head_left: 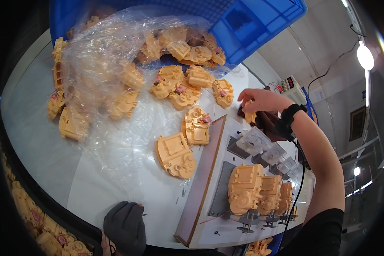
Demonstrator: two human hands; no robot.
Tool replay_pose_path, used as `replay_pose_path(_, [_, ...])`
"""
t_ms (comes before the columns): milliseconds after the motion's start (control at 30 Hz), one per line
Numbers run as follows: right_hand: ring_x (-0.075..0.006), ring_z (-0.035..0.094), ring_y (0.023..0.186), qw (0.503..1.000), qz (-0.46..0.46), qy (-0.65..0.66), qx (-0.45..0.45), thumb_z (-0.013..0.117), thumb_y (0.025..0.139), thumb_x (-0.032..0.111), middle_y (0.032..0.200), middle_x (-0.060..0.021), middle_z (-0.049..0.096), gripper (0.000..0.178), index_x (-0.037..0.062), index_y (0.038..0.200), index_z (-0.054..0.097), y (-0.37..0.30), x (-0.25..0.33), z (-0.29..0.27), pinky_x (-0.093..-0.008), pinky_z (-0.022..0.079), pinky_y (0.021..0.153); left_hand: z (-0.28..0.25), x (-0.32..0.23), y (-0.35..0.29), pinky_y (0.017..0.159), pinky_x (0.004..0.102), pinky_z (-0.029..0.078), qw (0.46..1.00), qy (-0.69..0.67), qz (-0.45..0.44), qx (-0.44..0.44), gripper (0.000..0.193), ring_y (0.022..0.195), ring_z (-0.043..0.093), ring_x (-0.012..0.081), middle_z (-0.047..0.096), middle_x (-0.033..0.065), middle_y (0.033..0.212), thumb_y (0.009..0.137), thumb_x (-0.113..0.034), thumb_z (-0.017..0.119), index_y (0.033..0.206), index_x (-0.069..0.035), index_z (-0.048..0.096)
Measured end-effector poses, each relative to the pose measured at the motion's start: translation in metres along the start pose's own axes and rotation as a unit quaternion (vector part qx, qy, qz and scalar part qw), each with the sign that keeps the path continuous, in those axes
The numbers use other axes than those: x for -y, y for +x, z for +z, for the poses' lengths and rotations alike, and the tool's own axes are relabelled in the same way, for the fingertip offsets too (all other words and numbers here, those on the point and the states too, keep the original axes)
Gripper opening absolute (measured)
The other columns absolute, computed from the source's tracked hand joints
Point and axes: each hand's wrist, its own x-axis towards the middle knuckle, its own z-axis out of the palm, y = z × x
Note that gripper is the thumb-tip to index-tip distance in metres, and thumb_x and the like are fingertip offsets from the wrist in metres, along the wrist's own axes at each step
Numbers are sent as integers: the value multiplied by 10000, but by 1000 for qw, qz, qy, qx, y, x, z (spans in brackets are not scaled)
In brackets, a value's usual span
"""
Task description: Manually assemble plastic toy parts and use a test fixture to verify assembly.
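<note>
My left hand (124, 226), in a grey glove, is low over the white table with its fingers curled together. Thin, dark screws (144, 214) poke out at its fingertips. Far to the right, my bare right hand (266, 101), with a black band at the wrist, grips a yellow plastic housing (249, 114) that its fingers partly hide. Between the hands stands a white fixture board (200, 187). Three yellow housings (245, 187) sit in a row on it, beside clear plastic blocks (254, 141). Two more housings, one being the flat housing (176, 156), lie left of the board.
A blue crate (260, 30) at the back spills yellow housings and a crumpled clear plastic bag (111, 64) onto the table. Loose screws (183, 193) lie by the board's edge. A black-rimmed bin (51, 205) of housings is at lower left. A black cable (302, 170) runs along the right.
</note>
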Motion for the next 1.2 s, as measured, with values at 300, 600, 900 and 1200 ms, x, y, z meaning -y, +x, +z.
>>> replay_pose_path(300, [-223,605,1119,982,64,-174,-31,588,845,244,1221,-92,644,606,73,1417,482,45,29,7,-331,462,965,-2,4,-1,820,446,494,1000,19,14,-1,241,928,630,367,648,172,999,806,88,609,1035,23,649])
replay_pose_path(600, [-214,630,988,965,-213,-151,9,557,834,188,1105,-71,683,449,131,1271,645,3,123,-4,-339,483,858,-1,-3,2,839,447,496,998,41,35,17,271,960,625,368,655,179,1022,833,77,586,1098,45,634])
replay_pose_path(900, [-290,638,1094,885,-351,-203,-227,617,899,317,1183,-122,681,398,94,1225,663,-74,179,2,-398,503,943,15,4,-5,845,409,503,997,53,29,-45,243,970,637,331,681,156,1032,891,49,580,1125,29,642])
replay_pose_path(1200, [-249,677,881,904,-251,-169,-301,566,938,298,1061,-106,699,352,82,1200,660,-235,120,24,-358,536,821,15,5,-10,854,406,500,996,27,35,-80,255,982,624,316,676,145,1043,926,14,565,1160,-8,664])
